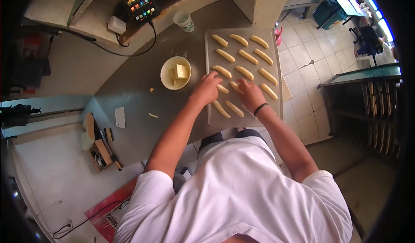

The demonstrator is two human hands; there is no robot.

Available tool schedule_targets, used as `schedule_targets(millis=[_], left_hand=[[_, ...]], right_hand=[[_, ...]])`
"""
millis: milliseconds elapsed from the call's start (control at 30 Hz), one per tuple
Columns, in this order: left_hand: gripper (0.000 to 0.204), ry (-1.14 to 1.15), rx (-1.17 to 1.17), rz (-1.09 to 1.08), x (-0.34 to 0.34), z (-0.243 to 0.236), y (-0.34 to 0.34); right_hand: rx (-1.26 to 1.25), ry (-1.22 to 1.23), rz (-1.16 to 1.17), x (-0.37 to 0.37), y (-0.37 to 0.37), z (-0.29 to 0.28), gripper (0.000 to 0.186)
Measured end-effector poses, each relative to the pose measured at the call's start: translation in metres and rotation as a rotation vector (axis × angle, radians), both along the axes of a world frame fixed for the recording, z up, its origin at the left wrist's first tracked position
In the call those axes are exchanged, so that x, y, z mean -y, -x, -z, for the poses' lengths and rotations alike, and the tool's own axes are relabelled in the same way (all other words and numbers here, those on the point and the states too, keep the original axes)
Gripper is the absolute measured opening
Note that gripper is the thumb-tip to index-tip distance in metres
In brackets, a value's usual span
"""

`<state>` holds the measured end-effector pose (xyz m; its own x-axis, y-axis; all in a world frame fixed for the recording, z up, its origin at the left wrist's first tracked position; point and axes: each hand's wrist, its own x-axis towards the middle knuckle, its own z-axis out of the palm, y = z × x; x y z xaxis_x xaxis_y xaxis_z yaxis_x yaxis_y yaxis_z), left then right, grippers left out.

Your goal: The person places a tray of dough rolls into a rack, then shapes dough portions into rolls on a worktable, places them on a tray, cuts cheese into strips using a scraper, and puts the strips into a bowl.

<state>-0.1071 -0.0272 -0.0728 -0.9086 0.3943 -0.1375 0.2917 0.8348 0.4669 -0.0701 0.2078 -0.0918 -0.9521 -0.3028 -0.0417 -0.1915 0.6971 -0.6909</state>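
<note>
A metal baking tray lies on the steel table, holding several pale, slightly curved dough sticks set in loose rows. Over its left edge, my left hand has bent fingers closed at the left end of one dough stick, partly covering it. My right hand reaches into the middle of the tray, fingers curled at the right end of the neighbouring dough stick. A dark band circles my right wrist. To the left of the tray stands a white bowl with blocks of yellow butter.
A plastic cup stands behind the bowl. Left on the steel table lie a white scraper and small crumbs. A phone with a cable rests on the shelf. At right is a rack with loaded trays.
</note>
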Motion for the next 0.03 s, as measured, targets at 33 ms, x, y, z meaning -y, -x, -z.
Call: schedule_targets(millis=[33], left_hand=[[0.041, -0.051, 0.095, -0.053, -0.0053, -0.016, 0.0022]], right_hand=[[0.03, 0.115, 0.037, -0.005, 0.0038, -0.0098, 0.054]])
